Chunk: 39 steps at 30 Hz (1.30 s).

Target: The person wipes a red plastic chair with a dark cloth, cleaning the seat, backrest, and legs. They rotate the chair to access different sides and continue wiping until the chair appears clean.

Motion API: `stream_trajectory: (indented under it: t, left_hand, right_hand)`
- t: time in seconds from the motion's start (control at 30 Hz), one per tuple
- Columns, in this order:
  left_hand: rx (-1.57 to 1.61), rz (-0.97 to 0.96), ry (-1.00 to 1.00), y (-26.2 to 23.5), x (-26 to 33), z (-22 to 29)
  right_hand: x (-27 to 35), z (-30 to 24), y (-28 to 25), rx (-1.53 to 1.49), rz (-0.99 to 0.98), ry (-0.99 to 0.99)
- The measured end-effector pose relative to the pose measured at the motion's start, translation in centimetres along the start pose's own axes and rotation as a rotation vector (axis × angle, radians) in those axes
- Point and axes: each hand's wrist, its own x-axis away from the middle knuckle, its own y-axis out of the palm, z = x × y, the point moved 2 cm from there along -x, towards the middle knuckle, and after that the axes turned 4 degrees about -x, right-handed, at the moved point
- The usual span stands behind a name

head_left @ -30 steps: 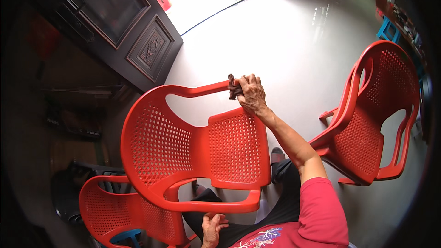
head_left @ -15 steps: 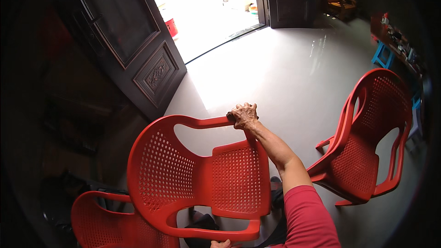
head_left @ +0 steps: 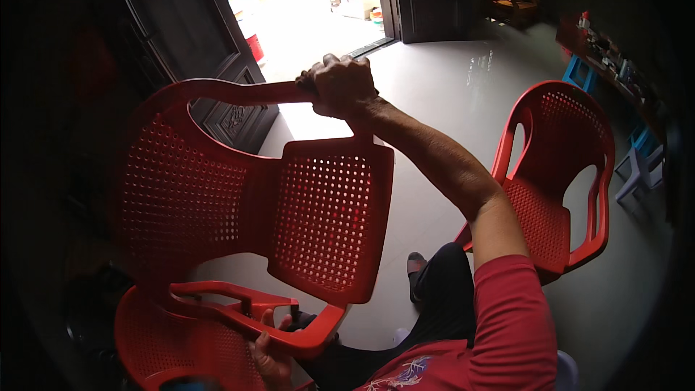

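Observation:
A red plastic armchair with a perforated seat and back hangs tilted in front of me, its back toward the left. My right hand is closed round the front of its far armrest. My left hand holds the near armrest from below, with its fingertips showing beside it; the rest of that hand is partly hidden. Below the lifted chair stands a second red chair, partly covered by it. Another red armchair stands on the floor to my right.
A dark panelled door stands ajar at the left of a bright doorway. On the right are a cluttered table, a blue stool and a pale stool. A wooden chair sits at the back. My legs are below.
Both hands have raised the held chair and shifted it left, tilting it more. More of my left hand and of the chair beneath now shows. The view has turned slightly.

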Motion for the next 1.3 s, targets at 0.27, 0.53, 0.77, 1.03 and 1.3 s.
stream_trajectory:
  t: [0.27,0.53,0.77,1.03,1.3]
  left_hand:
    - [-0.135,0.107,0.377,1.5,-5.2,3.3]
    - [-0.045,-0.462,0.389,-3.9,-16.5,8.2]
    - [0.043,-0.728,0.226,-4.7,-23.9,13.1]
    - [-0.112,-1.005,0.167,-2.9,-31.4,18.4]
    - [-0.275,-1.119,0.077,12.6,-20.9,16.4]
  right_hand:
    - [0.6,-6.5,-21.9,0.262,0.060,0.288]
    - [4.5,-15.1,-23.7,0.763,0.387,0.279]
    - [3.7,-25.3,-25.4,0.980,0.297,0.286]
    - [6.5,-31.9,-24.0,1.021,0.222,0.667]
    - [16.0,-22.8,-36.5,0.980,0.272,0.957]
